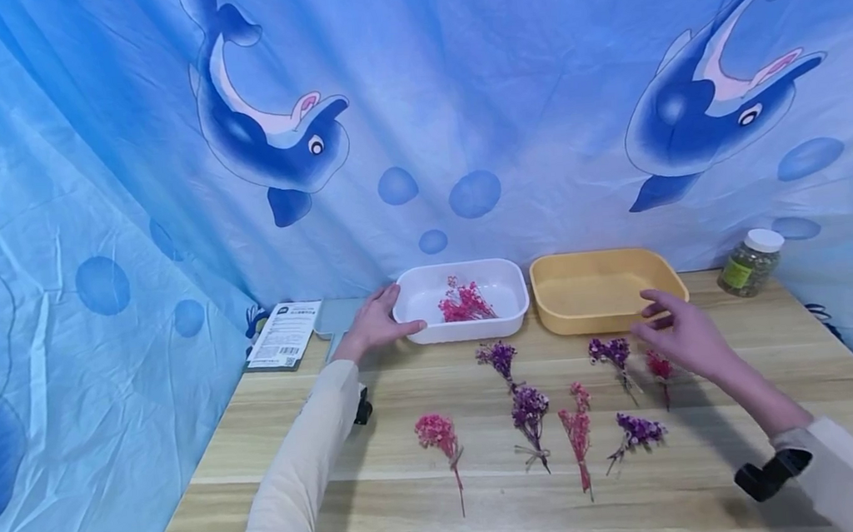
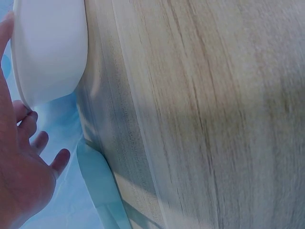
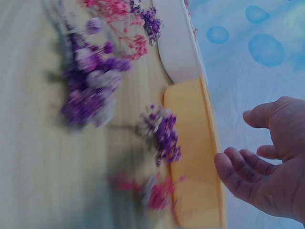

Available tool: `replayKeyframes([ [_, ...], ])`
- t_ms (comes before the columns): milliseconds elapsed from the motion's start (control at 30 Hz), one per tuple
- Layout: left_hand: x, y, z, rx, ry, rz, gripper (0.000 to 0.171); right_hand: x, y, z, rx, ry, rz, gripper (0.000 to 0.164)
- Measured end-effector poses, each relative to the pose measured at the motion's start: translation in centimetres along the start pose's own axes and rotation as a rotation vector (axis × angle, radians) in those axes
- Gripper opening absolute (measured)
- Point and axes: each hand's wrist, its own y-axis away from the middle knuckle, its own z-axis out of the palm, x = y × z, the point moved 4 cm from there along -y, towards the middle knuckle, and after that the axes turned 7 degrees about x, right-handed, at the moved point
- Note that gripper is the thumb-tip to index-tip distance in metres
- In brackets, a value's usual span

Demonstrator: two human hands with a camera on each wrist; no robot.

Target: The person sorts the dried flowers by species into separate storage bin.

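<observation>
My left hand is at the left end of a white plastic basin, thumb along the front rim and fingertips at its left side. The left wrist view shows its other fingers spread loosely beside the basin wall. Inside the basin lies a bunch of pink dried flowers. My right hand hovers by the front right corner of a yellow basin, fingers relaxed and nothing held. Beneath it is a small red flower bunch, with a purple bunch to its left.
More bunches lie on the wooden table: pink ones and purple ones. A lidded jar stands back right. A printed packet and pale blue item sit back left, before a dolphin curtain.
</observation>
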Motion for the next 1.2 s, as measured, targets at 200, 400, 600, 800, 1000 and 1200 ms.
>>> replayKeyframes([
  [200, 0.2, 0.1, 0.0, 0.013, 0.008, 0.013, 0.106, 2.2, 2.9, -1.4, 0.011, -0.013, 0.095, 0.066],
  [400, 0.3, 0.2, -0.1, 0.016, 0.003, 0.012, 0.106, 3.8, 5.4, -1.3, 0.004, 0.04, 0.167, 0.07],
  [600, 0.1, 0.1, 0.1, 0.022, -0.004, 0.01, 0.107, 4.2, 6.8, -0.6, -0.018, 0.088, 0.196, 0.078],
  [800, 0.1, 0.1, 0.1, 0.022, 0.004, 0.012, 0.107, 4.7, 7.1, 0.4, -0.039, 0.098, 0.199, 0.086],
  [1000, 0.2, 0.1, 0.1, 0.016, 0.006, 0.008, 0.107, 5.1, 6.9, 1.1, -0.055, 0.166, 0.175, 0.088],
  [1200, 0.4, 0.3, -0.1, 0.019, 0.007, 0.01, 0.106, 4.7, 6.7, 1.5, -0.078, 0.231, 0.188, 0.088],
])
